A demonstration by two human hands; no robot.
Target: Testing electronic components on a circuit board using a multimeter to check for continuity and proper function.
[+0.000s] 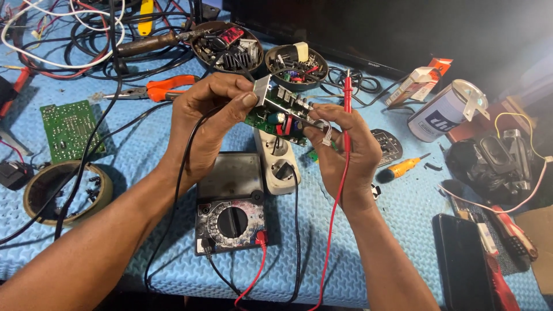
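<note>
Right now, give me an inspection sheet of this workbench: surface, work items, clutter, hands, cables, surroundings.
Surface: blue textured mat, crowded.
Job's things: green circuit board held up between both hands; red probe upright by the right hand; multimeter below on the mat.
Clutter: spare green board, orange pliers, two bowls of parts, tape roll, orange screwdriver, white can, soldering iron.
Grippers: left hand grips the board's upper end; right hand its lower end.
Cables: red and black leads run from the multimeter; tangled wires at back left; white power strip.
Surroundings: dark screen behind.
</note>
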